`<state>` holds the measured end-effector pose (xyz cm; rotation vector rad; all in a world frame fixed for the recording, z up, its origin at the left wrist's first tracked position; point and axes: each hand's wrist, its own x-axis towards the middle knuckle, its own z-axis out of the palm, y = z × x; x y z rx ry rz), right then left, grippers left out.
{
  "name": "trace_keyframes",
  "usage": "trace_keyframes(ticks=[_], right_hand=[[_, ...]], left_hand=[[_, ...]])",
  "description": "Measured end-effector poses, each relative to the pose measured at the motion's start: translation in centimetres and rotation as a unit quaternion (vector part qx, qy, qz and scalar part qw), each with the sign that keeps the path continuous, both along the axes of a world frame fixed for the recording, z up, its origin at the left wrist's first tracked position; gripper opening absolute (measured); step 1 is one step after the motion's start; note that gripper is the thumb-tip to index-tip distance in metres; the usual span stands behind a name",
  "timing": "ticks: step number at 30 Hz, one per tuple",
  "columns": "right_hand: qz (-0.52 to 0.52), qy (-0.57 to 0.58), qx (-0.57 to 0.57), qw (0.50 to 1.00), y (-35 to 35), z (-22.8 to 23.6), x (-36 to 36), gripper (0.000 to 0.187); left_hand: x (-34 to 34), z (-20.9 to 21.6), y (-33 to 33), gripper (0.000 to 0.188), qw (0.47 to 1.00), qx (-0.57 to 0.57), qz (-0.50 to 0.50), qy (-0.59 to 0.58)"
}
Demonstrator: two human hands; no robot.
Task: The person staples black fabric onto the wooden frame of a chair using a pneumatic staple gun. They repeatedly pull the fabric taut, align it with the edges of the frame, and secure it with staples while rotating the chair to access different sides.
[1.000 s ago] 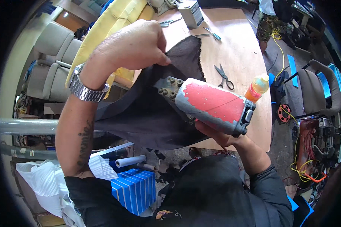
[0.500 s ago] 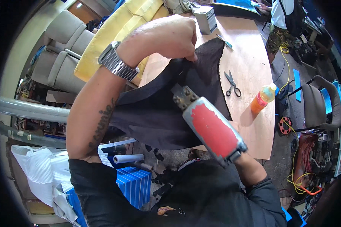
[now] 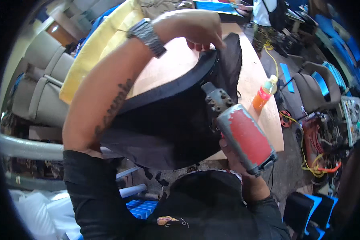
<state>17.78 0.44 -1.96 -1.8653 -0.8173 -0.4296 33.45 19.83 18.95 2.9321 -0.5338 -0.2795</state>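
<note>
Black fabric (image 3: 160,132) hangs over a large curved piece, with a band along its upper curved edge. My left hand (image 3: 198,30) pinches the fabric at the far end of that edge, its fingers bent down over it. In my right hand (image 3: 231,154) is a worn red and grey staple gun (image 3: 246,138). Its nose points up and left, close over the black fabric. The gun's body hides most of my right fingers. Past the fabric's right edge, a bottle of orange drink (image 3: 264,94) stands on the wooden tabletop (image 3: 252,76).
Long yellow foam (image 3: 78,76) lies at the left, beside grey seats (image 3: 44,96). White wrapped material (image 3: 38,212) and blue striped pieces (image 3: 142,208) sit low left. At the right are a grey chair (image 3: 318,94) and a yellow cable (image 3: 274,60) on the floor. Another person (image 3: 264,20) stands at the far right.
The view has shifted. My left hand has lifted and turned the fabric's edge, now showing its curved band. The staple gun has come along with my right hand. The fabric now covers most of the scissors.
</note>
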Motion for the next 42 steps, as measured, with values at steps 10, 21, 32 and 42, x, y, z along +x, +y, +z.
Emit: trace_keyframes(ticks=[10, 21, 32, 42], right_hand=[[-0.116, 0.243, 0.124, 0.955, 6.2, 1.3, -8.4, 0.019], [-0.118, 0.304, 0.214, 0.921, 8.8, -3.2, -7.1, 0.016], [-0.182, 0.158, 0.125, 0.962, 12.4, -2.4, -9.4, 0.036], [-0.257, 0.039, -0.117, 0.959, 14.7, -4.0, -12.5, 0.048]], left_hand=[[-17.9, 2.8, 11.3, 0.077, 0.996, 0.051, 0.029, 0.063], [-21.4, -2.0, 17.8, 0.083, 0.995, -0.083, 0.035, 0.047], [-21.4, -1.8, 17.7, 0.107, 0.996, -0.043, 0.048, 0.057], [-21.7, -1.3, 17.9, 0.113, 0.992, -0.053, 0.065, 0.096]])
